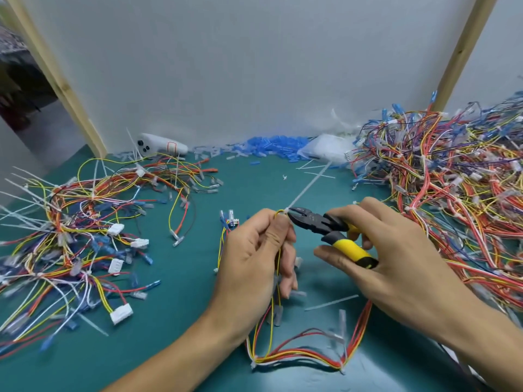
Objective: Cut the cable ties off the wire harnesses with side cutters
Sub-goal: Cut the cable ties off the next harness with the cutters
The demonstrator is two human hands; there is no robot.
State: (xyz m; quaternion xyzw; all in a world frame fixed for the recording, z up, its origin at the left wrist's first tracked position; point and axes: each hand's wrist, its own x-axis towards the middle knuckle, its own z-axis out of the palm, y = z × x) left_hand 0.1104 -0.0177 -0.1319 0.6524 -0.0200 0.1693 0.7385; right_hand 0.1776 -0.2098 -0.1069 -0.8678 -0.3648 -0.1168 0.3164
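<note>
My left hand [254,256] pinches a thin bundle of yellow, red and orange wires, the wire harness [300,355], which loops down toward the table's near edge. A white cable tie [307,186] sits at the top of the pinched bundle, and its long tail sticks up and to the right. My right hand [396,250] grips the yellow and black handles of the side cutters [328,227]. The cutter jaws touch the tie's head just above my left fingers.
A big tangle of harnesses [452,193] fills the right side and a smaller pile [70,236] lies at left on the teal mat [184,273]. Blue connector sleeves [271,147], a white plastic bag [325,151] and a white device [161,144] lie by the back wall. Cut tie pieces are scattered near my hands.
</note>
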